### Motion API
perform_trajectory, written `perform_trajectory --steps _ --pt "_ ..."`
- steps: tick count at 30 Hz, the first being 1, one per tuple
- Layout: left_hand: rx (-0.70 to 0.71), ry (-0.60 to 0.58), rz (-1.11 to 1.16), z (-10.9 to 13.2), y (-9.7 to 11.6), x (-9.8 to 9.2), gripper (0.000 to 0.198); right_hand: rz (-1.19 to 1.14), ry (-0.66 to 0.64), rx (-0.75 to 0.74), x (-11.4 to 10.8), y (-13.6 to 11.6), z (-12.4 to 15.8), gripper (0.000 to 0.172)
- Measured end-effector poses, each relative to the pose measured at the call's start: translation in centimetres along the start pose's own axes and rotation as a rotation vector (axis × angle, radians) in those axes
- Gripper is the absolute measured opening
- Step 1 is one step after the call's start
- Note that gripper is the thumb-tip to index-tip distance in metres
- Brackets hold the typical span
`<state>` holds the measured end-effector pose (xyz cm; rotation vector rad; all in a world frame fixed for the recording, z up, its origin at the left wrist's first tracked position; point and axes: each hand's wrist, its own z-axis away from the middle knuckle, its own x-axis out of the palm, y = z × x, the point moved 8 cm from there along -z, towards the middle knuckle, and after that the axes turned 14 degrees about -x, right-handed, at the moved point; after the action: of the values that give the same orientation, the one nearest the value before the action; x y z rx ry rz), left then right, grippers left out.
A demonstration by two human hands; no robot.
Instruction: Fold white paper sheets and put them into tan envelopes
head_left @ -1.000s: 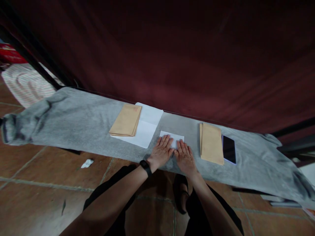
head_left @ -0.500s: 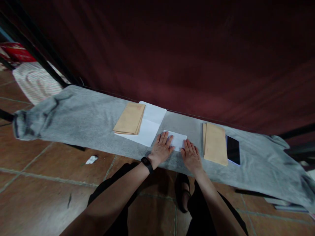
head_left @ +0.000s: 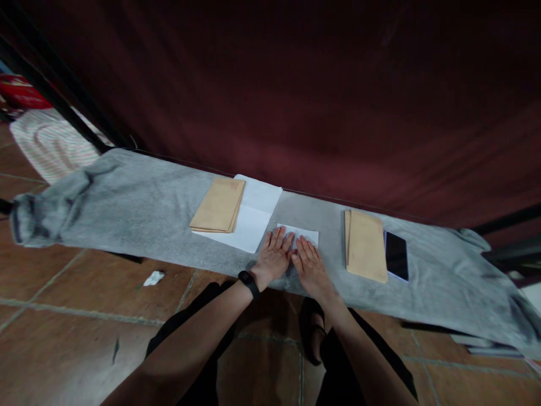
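Note:
A small folded white paper (head_left: 305, 234) lies on a grey cloth (head_left: 139, 208) over a long narrow bench. My left hand (head_left: 275, 255) lies flat on the paper's left part, fingers stretched out. A black band sits on that wrist. My right hand (head_left: 310, 263) lies flat beside it on the paper's near edge, fingers out, the two hands almost touching. Most of the paper is hidden under my fingers.
To the left, a stack of brown envelopes (head_left: 218, 206) rests on a white sheet (head_left: 255, 216). To the right lie more brown envelopes (head_left: 364, 246) and a black phone (head_left: 396, 255). A dark red curtain (head_left: 296, 96) hangs behind. A paper scrap (head_left: 153, 278) lies on the tiled floor.
My right hand has slid left along the paper, closing the gap to my left hand. Half a second ago the hands were spread apart.

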<state>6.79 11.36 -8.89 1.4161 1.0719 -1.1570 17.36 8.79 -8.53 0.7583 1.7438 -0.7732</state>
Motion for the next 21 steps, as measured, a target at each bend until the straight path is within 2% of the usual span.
perform_trajectory --steps 4,7,15,21 --pt "-0.002 0.015 0.018 -0.1 -0.2 0.1 0.057 0.009 -0.082 0.046 1.3 -0.6 -0.2 0.056" --pt "-0.022 0.02 0.014 -0.3 -0.3 0.1 0.058 0.037 -0.085 0.078 1.5 -0.2 -0.1 0.057" --pt "-0.063 0.048 0.019 -0.6 -0.9 -0.3 0.06 0.179 0.083 0.119 0.5 1.4 1.0 0.054" --pt "-0.11 0.052 0.019 -0.8 -1.1 -0.6 0.059 0.245 0.134 0.137 0.1 2.7 1.8 0.056"
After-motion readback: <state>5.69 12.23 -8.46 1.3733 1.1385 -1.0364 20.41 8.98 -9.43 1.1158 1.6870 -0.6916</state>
